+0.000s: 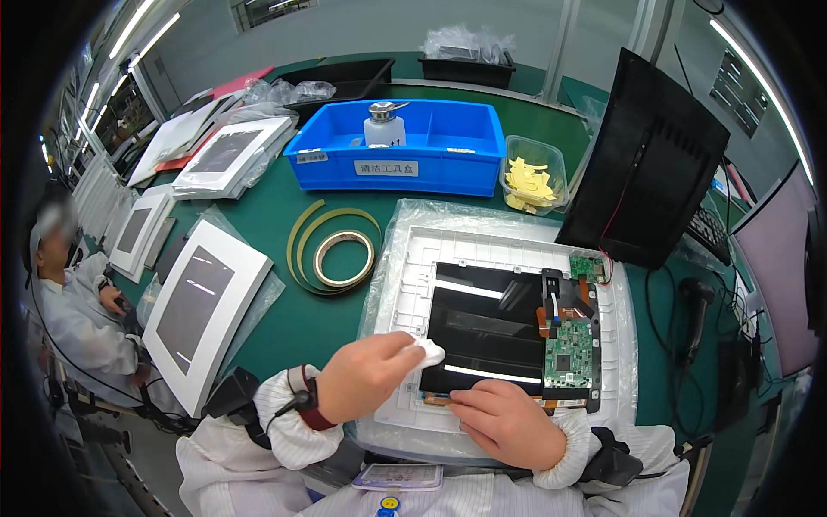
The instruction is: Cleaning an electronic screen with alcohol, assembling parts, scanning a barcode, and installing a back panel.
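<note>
Before me the casing lies on plastic wrap with the display panel in it, and around that the tape roll sits at ten o'clock, the bin holding a bottle at eleven, the tub of strips at twelve, the monitor at one, and the scanner at three.

Green workbench, blue bin, tape roll, clear plastic under white housing

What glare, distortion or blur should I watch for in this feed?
Head view: bright streaks reflect off the black panel; the green table bows along its far edge. Same view: the co-worker's head at far left is blurred; left hand and right hand look sharp.
</note>
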Demonstrator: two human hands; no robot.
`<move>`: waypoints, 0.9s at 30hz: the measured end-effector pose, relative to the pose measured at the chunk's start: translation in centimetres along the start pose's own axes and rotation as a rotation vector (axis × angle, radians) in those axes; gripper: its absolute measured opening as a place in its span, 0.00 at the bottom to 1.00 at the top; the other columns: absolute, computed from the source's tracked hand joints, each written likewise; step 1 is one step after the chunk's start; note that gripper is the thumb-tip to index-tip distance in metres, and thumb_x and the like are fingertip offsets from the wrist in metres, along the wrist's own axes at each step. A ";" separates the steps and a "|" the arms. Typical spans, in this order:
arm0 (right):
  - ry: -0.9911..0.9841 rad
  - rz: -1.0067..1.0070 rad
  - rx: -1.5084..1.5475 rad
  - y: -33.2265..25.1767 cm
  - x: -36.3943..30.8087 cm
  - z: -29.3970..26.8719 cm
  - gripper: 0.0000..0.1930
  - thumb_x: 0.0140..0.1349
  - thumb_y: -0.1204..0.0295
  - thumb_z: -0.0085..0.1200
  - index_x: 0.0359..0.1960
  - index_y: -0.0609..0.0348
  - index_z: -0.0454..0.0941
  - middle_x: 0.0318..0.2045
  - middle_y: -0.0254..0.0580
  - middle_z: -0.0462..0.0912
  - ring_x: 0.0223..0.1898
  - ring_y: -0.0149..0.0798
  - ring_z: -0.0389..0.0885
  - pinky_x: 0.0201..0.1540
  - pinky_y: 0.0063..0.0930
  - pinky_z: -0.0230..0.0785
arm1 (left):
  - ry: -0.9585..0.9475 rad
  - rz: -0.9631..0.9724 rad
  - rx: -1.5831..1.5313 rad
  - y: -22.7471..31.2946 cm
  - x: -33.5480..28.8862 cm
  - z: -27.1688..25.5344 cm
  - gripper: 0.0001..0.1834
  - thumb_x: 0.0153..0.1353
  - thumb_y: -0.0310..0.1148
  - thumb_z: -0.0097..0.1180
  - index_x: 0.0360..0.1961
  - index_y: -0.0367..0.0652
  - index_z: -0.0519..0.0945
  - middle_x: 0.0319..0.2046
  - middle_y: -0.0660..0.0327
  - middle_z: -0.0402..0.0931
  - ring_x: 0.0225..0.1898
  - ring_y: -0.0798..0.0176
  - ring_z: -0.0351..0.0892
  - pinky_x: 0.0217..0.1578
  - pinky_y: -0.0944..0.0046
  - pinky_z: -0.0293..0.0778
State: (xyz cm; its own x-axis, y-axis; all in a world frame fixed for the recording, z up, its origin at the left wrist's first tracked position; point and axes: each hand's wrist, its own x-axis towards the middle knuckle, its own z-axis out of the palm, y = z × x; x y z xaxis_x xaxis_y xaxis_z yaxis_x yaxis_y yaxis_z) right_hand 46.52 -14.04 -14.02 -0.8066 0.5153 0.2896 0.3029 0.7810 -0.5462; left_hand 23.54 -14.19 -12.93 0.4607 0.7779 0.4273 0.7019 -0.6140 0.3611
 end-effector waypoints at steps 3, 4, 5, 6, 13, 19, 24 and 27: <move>0.026 -0.042 -0.027 -0.2 -0.2 0.0 0.13 0.44 0.76 0.52 0.35 0.64 0.73 0.40 0.42 0.75 0.41 0.42 0.72 0.41 0.31 0.67 | -0.095 0.070 0.045 -0.1 -0.5 0.8 0.14 0.44 0.24 0.52 0.37 0.39 0.73 0.35 0.57 0.72 0.32 0.57 0.76 0.29 0.64 0.73; 0.026 -0.055 -0.056 -0.2 -0.2 0.0 0.13 0.44 0.76 0.51 0.35 0.63 0.73 0.40 0.41 0.75 0.41 0.41 0.72 0.41 0.31 0.67 | -0.153 0.109 0.056 0.0 -0.5 0.8 0.15 0.44 0.24 0.52 0.37 0.39 0.73 0.36 0.56 0.72 0.32 0.57 0.76 0.29 0.64 0.73; 0.028 -0.050 -0.051 -0.2 -0.3 0.1 0.13 0.44 0.76 0.51 0.35 0.63 0.73 0.40 0.41 0.75 0.41 0.41 0.72 0.41 0.31 0.67 | -0.211 0.147 0.068 0.1 -0.5 0.7 0.16 0.44 0.24 0.53 0.38 0.39 0.74 0.37 0.56 0.72 0.33 0.58 0.76 0.29 0.64 0.73; 0.038 -0.067 -0.076 -0.1 -0.4 0.2 0.13 0.44 0.75 0.51 0.35 0.64 0.73 0.40 0.41 0.75 0.41 0.40 0.72 0.41 0.31 0.67 | -0.253 0.169 0.056 0.1 -0.4 0.4 0.16 0.44 0.25 0.53 0.38 0.38 0.75 0.39 0.57 0.72 0.35 0.59 0.74 0.31 0.64 0.73; 0.044 -0.098 -0.099 0.0 -0.3 0.0 0.13 0.44 0.75 0.50 0.34 0.67 0.73 0.40 0.42 0.75 0.40 0.39 0.71 0.40 0.29 0.66 | -0.329 0.190 -0.014 -0.2 0.0 0.2 0.16 0.43 0.26 0.54 0.38 0.36 0.77 0.34 0.62 0.71 0.37 0.62 0.71 0.35 0.69 0.73; 0.025 -0.103 -0.086 0.1 -0.3 0.0 0.14 0.43 0.75 0.50 0.33 0.67 0.73 0.40 0.43 0.75 0.40 0.39 0.72 0.40 0.29 0.67 | -0.296 0.172 0.104 -2.3 3.2 0.7 0.13 0.44 0.24 0.54 0.35 0.37 0.78 0.31 0.61 0.72 0.35 0.61 0.73 0.33 0.66 0.72; 0.026 -0.097 -0.078 0.2 -0.2 0.0 0.13 0.42 0.75 0.50 0.31 0.68 0.73 0.40 0.44 0.75 0.39 0.40 0.72 0.39 0.30 0.67 | -0.236 0.177 0.198 -5.8 7.7 3.1 0.11 0.45 0.23 0.52 0.33 0.36 0.78 0.29 0.59 0.72 0.36 0.58 0.72 0.36 0.65 0.71; 0.029 -0.108 -0.075 0.0 -0.1 0.0 0.12 0.42 0.75 0.51 0.31 0.68 0.73 0.40 0.44 0.75 0.39 0.40 0.72 0.39 0.30 0.67 | -0.204 0.133 0.274 -7.1 9.8 2.9 0.10 0.44 0.22 0.53 0.32 0.36 0.78 0.29 0.58 0.72 0.35 0.57 0.72 0.36 0.64 0.71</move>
State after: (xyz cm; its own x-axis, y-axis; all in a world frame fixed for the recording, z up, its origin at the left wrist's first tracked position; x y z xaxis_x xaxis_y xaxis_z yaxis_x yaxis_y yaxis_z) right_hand 46.59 -14.08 -14.02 -0.8216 0.4363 0.3669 0.2536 0.8561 -0.4503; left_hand 24.65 -1.82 -13.71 0.6370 0.7214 0.2717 0.7356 -0.6742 0.0659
